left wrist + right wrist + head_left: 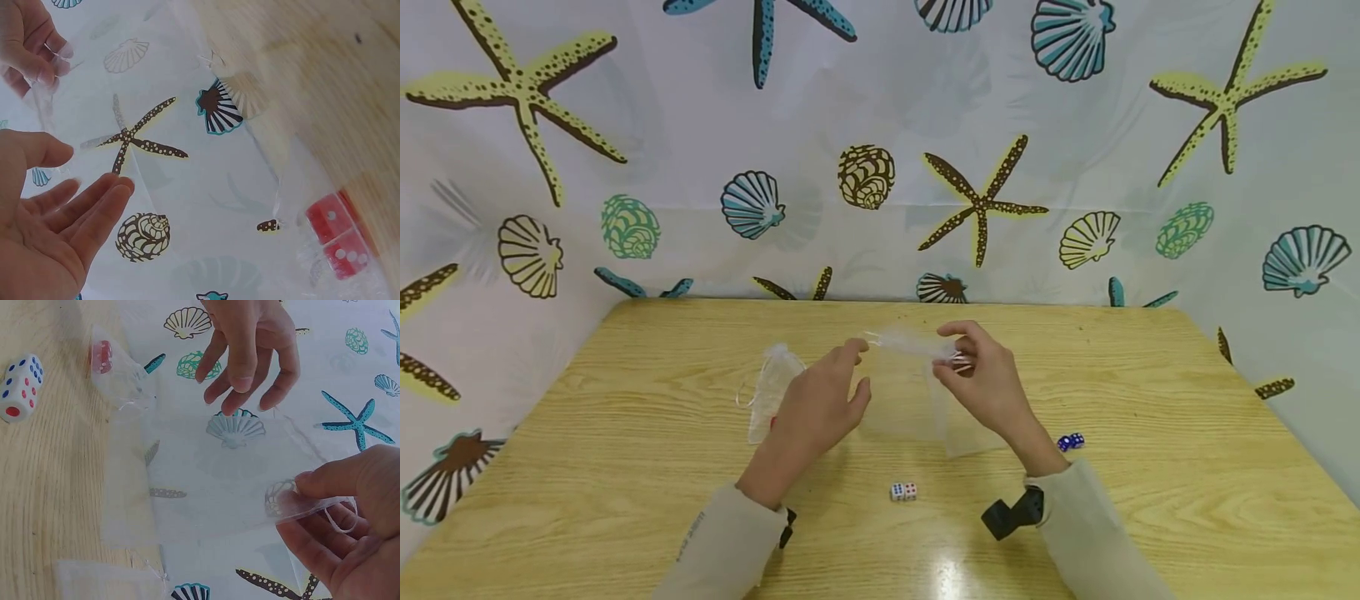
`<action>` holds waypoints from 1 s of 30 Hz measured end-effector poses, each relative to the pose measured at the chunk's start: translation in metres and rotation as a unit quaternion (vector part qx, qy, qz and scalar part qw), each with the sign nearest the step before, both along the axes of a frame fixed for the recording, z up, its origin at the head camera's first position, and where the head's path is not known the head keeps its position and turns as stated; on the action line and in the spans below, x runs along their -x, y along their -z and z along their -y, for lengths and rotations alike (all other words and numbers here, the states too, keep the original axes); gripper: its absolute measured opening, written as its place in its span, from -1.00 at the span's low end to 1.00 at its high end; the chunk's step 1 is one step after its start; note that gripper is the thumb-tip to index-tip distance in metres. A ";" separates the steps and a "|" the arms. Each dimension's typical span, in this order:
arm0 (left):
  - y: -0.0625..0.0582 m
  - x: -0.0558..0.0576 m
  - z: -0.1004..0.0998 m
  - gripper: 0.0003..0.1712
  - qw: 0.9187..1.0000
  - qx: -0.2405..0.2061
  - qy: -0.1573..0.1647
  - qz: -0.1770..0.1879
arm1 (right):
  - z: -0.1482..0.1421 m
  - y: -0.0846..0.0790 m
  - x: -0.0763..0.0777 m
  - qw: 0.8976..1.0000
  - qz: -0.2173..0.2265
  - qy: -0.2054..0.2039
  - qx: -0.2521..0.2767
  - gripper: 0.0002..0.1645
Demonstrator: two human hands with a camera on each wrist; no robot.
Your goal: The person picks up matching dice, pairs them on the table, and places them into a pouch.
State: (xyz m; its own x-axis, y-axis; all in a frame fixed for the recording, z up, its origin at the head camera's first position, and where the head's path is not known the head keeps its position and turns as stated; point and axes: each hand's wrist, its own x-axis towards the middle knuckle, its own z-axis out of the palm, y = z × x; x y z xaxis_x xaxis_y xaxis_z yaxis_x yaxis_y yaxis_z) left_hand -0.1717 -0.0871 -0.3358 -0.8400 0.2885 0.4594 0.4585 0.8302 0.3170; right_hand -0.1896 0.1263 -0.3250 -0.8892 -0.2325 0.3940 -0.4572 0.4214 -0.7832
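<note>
My right hand (988, 375) pinches a sheer white drawstring pouch (206, 500) at one corner between thumb and fingers. The pouch hangs spread out from that grip, and a loop of its cord (342, 525) dangles by the fingers. My left hand (823, 396) is raised beside the pouch's other end, its fingers loosely bent and apart with nothing between them. Behind the left hand lies a second sheer pouch (777, 379) with red dice (337, 234) inside it. Another sheer pouch (106, 581) lies flat on the table under the held one.
Two white dice (903, 492) sit side by side near the front of the wooden table (625, 467). To the right, past my right wrist, are two blue dice (1071, 442). A shell-and-starfish patterned curtain (865, 100) borders the table's back and sides.
</note>
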 end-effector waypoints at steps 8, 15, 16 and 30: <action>0.000 0.003 0.003 -0.52 0.995 -0.061 0.001 -0.078 | 0.008 0.008 -0.001 0.998 -0.064 0.002 -0.010 -0.57; 0.000 0.002 0.002 -0.61 0.990 -0.098 0.029 -0.093 | 0.016 0.016 -0.002 0.997 -0.079 0.009 -0.014 -0.62; 0.000 0.002 0.002 -0.62 0.990 -0.104 0.035 -0.084 | 0.017 0.017 -0.002 0.997 -0.080 0.012 -0.015 -0.63; 0.002 -0.002 -0.007 -0.94 0.991 -0.116 0.050 -0.034 | 0.024 0.026 -0.003 0.995 -0.096 0.013 -0.011 -0.73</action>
